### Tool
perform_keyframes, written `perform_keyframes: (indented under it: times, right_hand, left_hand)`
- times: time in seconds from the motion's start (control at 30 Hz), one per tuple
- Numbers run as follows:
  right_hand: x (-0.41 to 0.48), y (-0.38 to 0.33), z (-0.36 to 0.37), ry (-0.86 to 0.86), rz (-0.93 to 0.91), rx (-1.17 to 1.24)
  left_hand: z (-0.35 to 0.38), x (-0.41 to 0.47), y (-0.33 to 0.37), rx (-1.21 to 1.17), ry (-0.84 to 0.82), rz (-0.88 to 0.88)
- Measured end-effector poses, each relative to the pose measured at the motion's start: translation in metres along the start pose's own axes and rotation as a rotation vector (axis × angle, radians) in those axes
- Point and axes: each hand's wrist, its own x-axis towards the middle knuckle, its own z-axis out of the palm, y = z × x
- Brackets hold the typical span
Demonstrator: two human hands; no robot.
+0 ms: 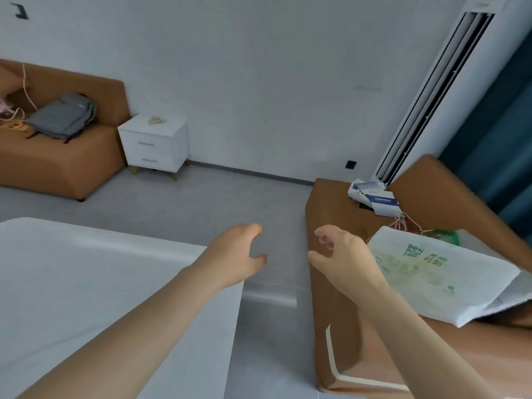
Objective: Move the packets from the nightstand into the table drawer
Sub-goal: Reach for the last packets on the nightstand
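Soft, even daylight fills the room, with a cool blue-grey cast and no hard shadows. The light seems to come from the right of the frame, near the curtain [495,139], though its source is out of view. Faint shadows sit under the nightstand [154,142] at centre left and under the sofa [57,165] beside it. A pale sheen lies across the white surface [86,283] at lower left. Wide-angle bending tilts the air conditioner [431,96] at upper right. Detail is soft throughout. The right edge is smeared, and the fingers [254,229] at centre are slightly blurred.
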Motion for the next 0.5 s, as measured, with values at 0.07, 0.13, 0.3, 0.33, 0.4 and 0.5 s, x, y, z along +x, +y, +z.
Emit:
perform_keyframes:
  times: [0.07, 0.13, 0.3, 0.33, 0.4, 0.5]
  right_hand:
    - [0.027, 0.009, -0.012, 0.021, 0.020, -0.008]
    - [0.055, 0.015, -0.021, 0.029, 0.049, -0.015]
    - [0.126, 0.033, -0.038, 0.071, 0.055, -0.011]
    - [0.140, 0.039, -0.041, 0.074, 0.054, -0.015]
    - [0.167, 0.052, -0.048, 0.069, 0.054, -0.028]
    - [0.214, 0.076, -0.062, 0.087, 0.032, -0.058]
  left_hand:
    - [-0.003, 0.037, 0.009, -0.002, 0.000, 0.026]
    - [-0.007, 0.074, 0.016, 0.003, -0.018, 0.045]
    - [-0.012, 0.157, 0.030, 0.029, -0.006, 0.087]
    - [-0.012, 0.172, 0.033, 0.030, -0.003, 0.097]
    - [-0.010, 0.202, 0.039, 0.034, -0.007, 0.104]
    - [-0.008, 0.252, 0.051, 0.052, 0.043, 0.122]
